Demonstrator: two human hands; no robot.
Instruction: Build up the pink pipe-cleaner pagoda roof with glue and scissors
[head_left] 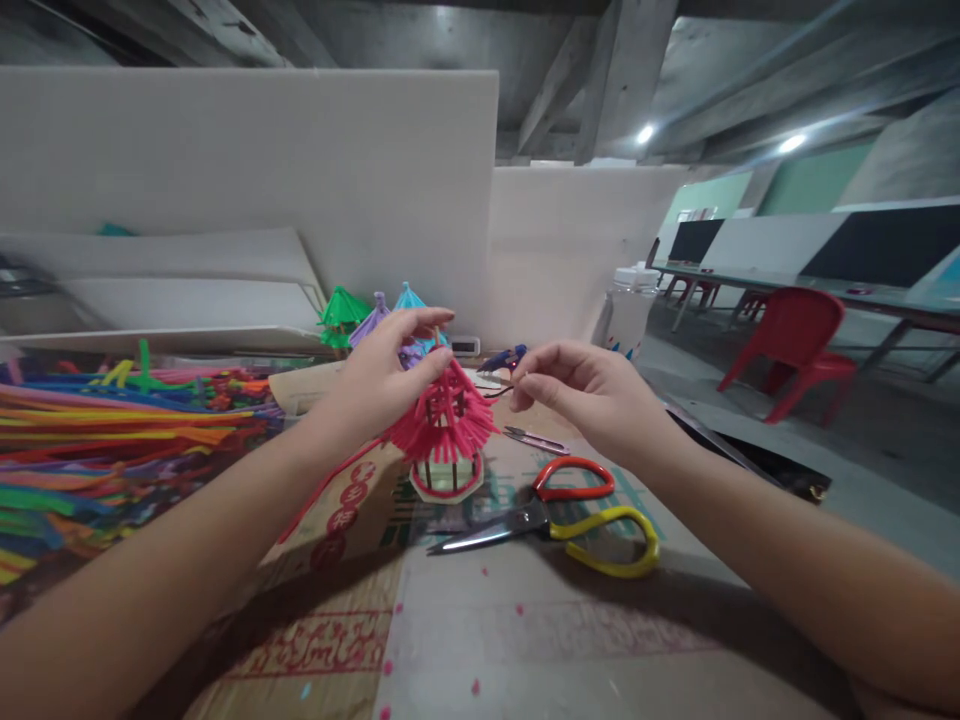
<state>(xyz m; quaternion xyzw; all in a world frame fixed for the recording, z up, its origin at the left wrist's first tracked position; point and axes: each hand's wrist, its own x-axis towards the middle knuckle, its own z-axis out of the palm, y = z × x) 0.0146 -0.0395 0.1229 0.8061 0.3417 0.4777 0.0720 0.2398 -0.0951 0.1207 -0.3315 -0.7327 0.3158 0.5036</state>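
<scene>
My left hand (401, 355) is at the top of a small pink model pavilion (446, 425), its thumb and fingers around the pointed tip of the roof. The pavilion stands upright, with a fringed two-tier roof, dark posts and a pale many-sided base edged in red. To its right, my right hand (574, 385) is closed in a pinch; whatever lies between the fingertips is too small to make out. Scissors (536, 520) with one red and one yellow handle lie in front of the pavilion. Small thread snips (536, 438) rest below my right hand.
Bundles of colourful pipe cleaners (135, 430) cover the left side. Green (343, 312), purple (373, 318) and blue (407, 298) model roofs stand behind my left hand. A blue glue gun (502, 360) lies behind, with a clear bottle (630, 310) to its right. White boards (247, 190) close off the back.
</scene>
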